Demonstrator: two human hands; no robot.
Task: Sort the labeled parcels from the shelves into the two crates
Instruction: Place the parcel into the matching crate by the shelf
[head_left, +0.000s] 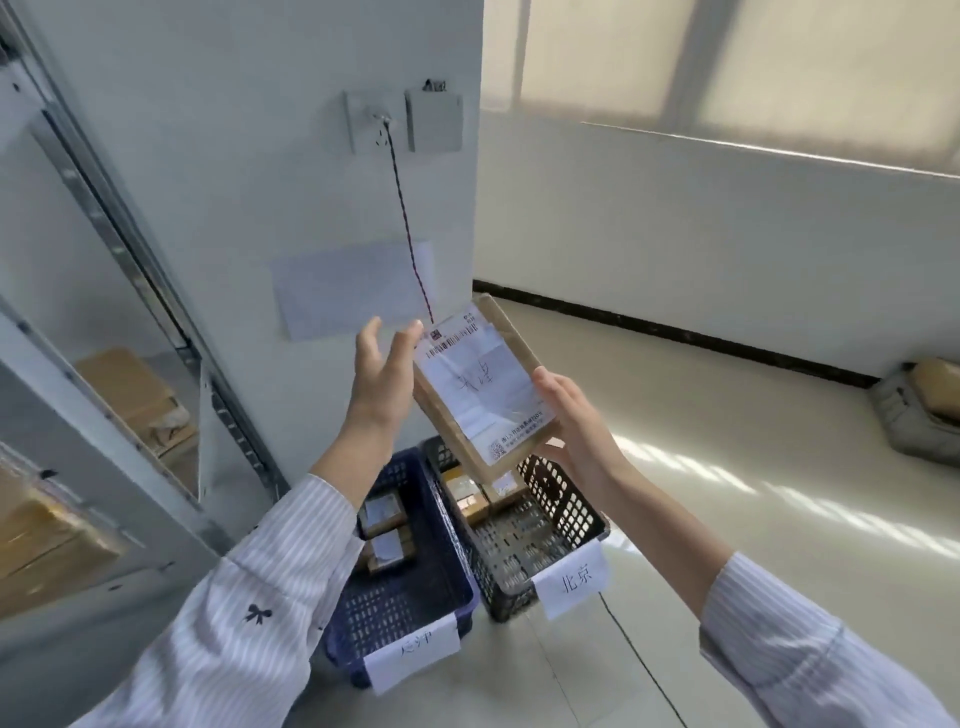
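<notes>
A flat brown parcel (480, 387) with a white handwritten label is held up in front of me, tilted, above the two crates. My right hand (569, 415) grips its lower right edge, thumb on the label side. My left hand (382, 371) is raised with fingers spread, just off the parcel's left edge. Below stand a blue crate (447, 571) with two small parcels inside and a black crate (566, 499) holding several small parcels. Each crate has a white paper tag on its front.
Grey metal shelving (104, 322) on the left holds brown boxes (130, 395). A white pillar with a socket and a dangling twisted cord (410, 244) stands behind the crates. A grey basket with a parcel (919, 410) sits on the floor at far right.
</notes>
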